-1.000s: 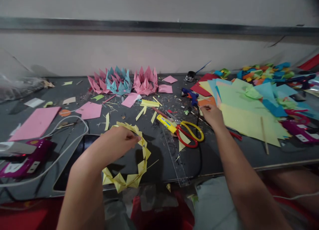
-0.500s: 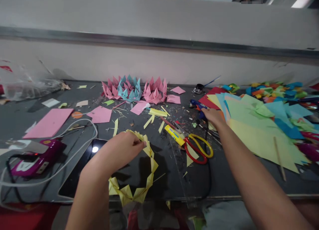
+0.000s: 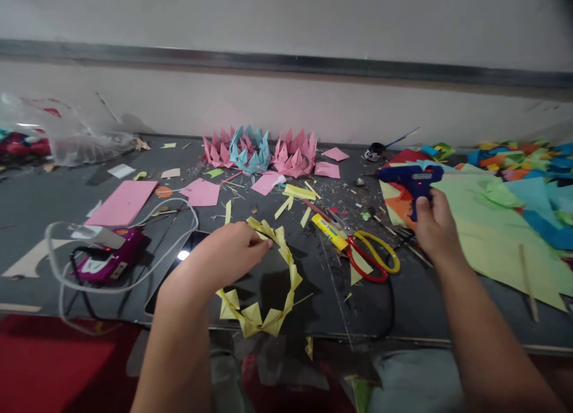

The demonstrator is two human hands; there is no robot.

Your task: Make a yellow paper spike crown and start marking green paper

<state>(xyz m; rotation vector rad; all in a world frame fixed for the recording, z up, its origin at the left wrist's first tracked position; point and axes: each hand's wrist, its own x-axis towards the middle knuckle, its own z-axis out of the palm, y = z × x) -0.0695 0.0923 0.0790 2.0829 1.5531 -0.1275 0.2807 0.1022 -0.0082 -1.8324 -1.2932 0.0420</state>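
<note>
My left hand [image 3: 237, 249] pinches the upper rim of a ring of folded yellow paper points, a paper crown [image 3: 290, 281], near the table's front edge. In my right hand [image 3: 436, 225] is a blue hot glue gun [image 3: 409, 175], held by its handle with the nozzle aimed left, above the paper sheets. Between the hands lie scissors [image 3: 371, 258] with one red and one yellow handle loop, touching a yellow glue stick [image 3: 329, 231]. Part of a dark tablet or phone [image 3: 188, 246] shows behind my left wrist.
Pink and blue paper crowns [image 3: 250, 153] stand by the wall. Coloured paper sheets [image 3: 487, 222] and a wooden stick [image 3: 528, 281] lie at right. A magenta power socket [image 3: 114, 255] with looping cables is at left. Paper scraps are scattered across the dark table [image 3: 322, 311].
My right hand has lifted the glue gun off the table and brought it right, over the paper sheets. My left hand keeps its pinch on the yellow crown. The view has shifted.
</note>
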